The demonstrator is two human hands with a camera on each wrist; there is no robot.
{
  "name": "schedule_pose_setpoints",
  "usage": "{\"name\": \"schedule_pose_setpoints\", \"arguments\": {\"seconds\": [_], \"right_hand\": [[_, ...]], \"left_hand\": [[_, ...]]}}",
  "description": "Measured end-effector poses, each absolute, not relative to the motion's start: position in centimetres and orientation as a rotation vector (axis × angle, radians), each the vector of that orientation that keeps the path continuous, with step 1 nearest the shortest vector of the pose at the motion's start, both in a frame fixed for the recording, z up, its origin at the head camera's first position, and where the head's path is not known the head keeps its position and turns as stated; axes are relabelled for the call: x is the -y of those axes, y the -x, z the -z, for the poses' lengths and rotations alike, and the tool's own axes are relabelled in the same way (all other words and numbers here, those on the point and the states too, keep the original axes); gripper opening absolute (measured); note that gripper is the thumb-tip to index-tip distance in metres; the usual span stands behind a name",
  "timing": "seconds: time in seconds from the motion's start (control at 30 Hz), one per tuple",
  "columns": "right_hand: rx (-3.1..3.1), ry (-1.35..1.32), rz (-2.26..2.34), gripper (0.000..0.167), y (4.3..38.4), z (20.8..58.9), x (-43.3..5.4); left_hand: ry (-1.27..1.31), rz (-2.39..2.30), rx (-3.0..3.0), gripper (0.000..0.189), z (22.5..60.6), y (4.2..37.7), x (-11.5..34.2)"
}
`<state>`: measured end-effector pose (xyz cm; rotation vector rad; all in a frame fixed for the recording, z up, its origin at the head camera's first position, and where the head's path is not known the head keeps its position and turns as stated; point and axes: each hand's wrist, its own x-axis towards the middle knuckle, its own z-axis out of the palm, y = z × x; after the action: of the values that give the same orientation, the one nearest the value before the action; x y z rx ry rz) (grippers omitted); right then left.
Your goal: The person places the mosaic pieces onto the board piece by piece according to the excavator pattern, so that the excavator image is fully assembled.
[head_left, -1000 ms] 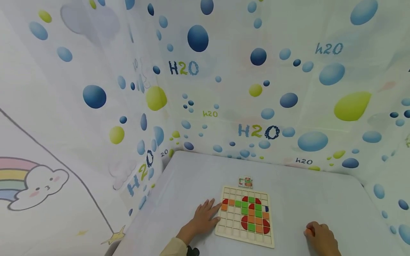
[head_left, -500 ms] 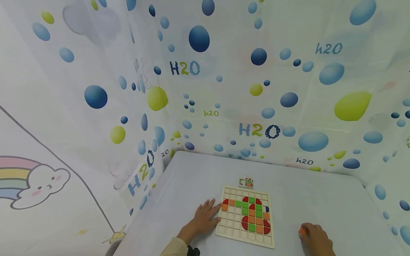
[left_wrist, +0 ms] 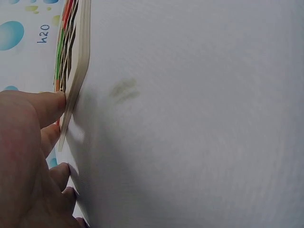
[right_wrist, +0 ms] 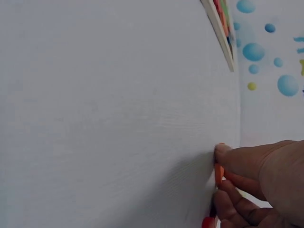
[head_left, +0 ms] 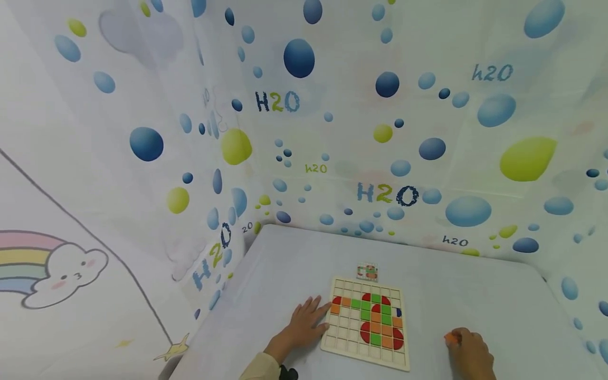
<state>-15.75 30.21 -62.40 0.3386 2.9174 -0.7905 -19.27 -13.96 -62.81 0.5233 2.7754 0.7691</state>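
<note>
A square wooden grid board lies on the white table, partly filled with red, orange, green and blue-and-white tiles, mostly on its right half. My left hand rests at the board's left edge, fingers spread; the left wrist view shows its thumb against the board's side. Well to the right of the board, my right hand pinches an orange tile between thumb and fingers, low over the table. In the right wrist view a red piece shows below those fingers; whether they hold it I cannot tell.
A small printed card with a coloured pattern lies just behind the board. The white table runs back to a curtain-like wall printed with blue and green drops.
My right hand has shifted left, toward the board, with the orange tile, which shows more clearly at its fingertips. My left hand and the board have stayed put; the whole view drifts slightly.
</note>
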Motion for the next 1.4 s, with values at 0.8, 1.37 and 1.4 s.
{"name": "schedule_pose_setpoints", "arguments": {"seconds": [0.8,1.37,1.4], "right_hand": [[-3.024,-0.317,0.812,0.029,19.7,62.5,-26.3],[-3.076,0.047,0.873,0.029,20.5,59.8,-15.8],[-3.088,0.111,0.862,0.027,20.3,59.6,-15.0]], "left_hand": [[-0.527,-0.775,-2.793,0.059,62.9,19.2,13.9],[-0.519,-0.722,-2.8,0.059,63.1,19.5,13.8],[-0.52,-0.723,-2.8,0.059,63.1,19.5,13.8]]}}
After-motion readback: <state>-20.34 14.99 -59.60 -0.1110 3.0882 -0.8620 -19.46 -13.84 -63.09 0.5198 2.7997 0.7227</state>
